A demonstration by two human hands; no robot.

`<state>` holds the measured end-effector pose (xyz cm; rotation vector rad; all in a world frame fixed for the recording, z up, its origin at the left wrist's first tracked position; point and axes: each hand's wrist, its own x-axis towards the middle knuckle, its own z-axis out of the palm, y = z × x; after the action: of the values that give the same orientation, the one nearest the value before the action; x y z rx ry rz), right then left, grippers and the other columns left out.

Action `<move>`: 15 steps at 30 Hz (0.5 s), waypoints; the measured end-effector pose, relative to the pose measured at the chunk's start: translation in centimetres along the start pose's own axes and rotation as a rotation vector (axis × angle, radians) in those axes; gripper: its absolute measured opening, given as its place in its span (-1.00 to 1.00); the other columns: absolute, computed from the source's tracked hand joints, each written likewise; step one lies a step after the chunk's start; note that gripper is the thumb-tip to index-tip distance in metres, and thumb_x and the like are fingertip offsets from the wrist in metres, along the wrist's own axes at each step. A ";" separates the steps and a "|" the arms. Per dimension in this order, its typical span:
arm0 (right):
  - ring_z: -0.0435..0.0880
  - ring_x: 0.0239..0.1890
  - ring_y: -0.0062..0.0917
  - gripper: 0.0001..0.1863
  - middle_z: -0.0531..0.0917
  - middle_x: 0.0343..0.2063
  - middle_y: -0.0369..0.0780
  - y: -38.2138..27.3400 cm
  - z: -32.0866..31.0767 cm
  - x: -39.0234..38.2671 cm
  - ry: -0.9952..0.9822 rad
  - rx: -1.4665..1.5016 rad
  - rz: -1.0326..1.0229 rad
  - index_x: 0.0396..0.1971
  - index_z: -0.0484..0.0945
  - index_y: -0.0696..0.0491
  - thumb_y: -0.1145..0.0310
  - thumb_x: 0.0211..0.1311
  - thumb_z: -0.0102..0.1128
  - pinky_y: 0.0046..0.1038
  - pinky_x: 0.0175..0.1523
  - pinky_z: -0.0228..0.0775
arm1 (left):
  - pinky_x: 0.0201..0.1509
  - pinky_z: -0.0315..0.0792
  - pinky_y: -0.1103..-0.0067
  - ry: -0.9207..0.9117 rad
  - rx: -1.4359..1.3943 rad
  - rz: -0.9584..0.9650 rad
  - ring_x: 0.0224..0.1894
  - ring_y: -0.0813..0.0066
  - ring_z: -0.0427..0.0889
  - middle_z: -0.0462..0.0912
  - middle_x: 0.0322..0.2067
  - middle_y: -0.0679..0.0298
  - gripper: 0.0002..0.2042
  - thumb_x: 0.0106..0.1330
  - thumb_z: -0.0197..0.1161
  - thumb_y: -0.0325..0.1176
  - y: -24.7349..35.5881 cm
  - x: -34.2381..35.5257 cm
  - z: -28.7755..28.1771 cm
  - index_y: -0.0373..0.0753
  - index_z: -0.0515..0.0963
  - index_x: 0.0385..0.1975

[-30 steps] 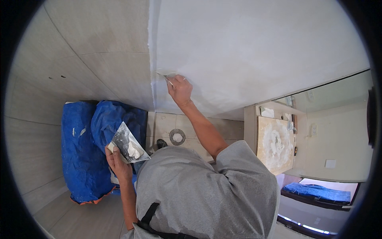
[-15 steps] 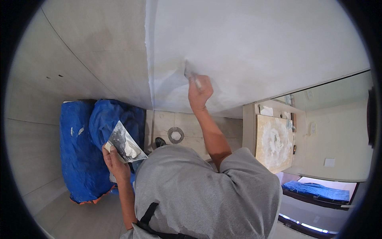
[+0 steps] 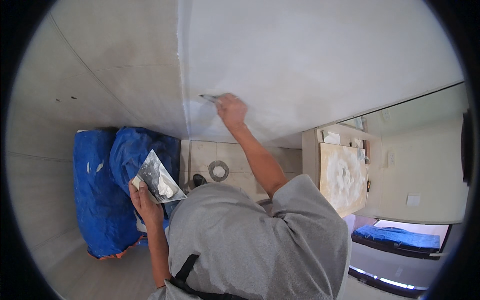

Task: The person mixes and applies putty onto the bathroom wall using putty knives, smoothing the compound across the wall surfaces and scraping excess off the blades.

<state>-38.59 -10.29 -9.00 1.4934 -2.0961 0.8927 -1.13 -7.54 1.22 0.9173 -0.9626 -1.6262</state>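
Observation:
My right hand (image 3: 232, 111) is closed round the handle of a putty knife (image 3: 209, 98), somewhat blurred by motion. Its blade points left, at the white wall (image 3: 310, 55), close to the corner with the beige tiled wall (image 3: 125, 45). Lower on the left, my left hand (image 3: 146, 202) grips a wide putty blade (image 3: 154, 175) by its edge, thumb on top. A lump of white putty (image 3: 166, 186) lies on that blade's face.
Bulky things under blue tarpaulin (image 3: 97, 195) stand by the tiled wall. On the floor is a round bucket (image 3: 218, 171) with white stuff inside. A cabinet to the right bears a putty-smeared board (image 3: 344, 177). A blue sheet (image 3: 397, 237) lies farther right.
My right hand has swept left and slightly down along the white wall with the putty knife, whose blade now points left toward the corner. My left hand stays nearly still.

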 end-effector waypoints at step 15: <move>0.62 -0.37 -0.42 -0.90 0.56 -0.49 -0.35 -1.1 3.4 -1.9 -0.123 0.015 -0.147 -0.42 0.69 -0.11 0.38 -0.01 0.38 -0.35 -0.33 0.52 | -0.01 0.51 0.62 -0.003 -0.024 0.007 -0.14 0.61 0.59 0.57 -0.16 0.30 -0.81 0.56 0.05 -0.32 -0.1 -0.2 -0.3 -0.28 0.41 0.00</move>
<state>-36.78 -11.69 -12.37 1.7254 -2.0356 0.7821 -0.82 -7.35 1.06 0.8944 -0.9458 -1.6305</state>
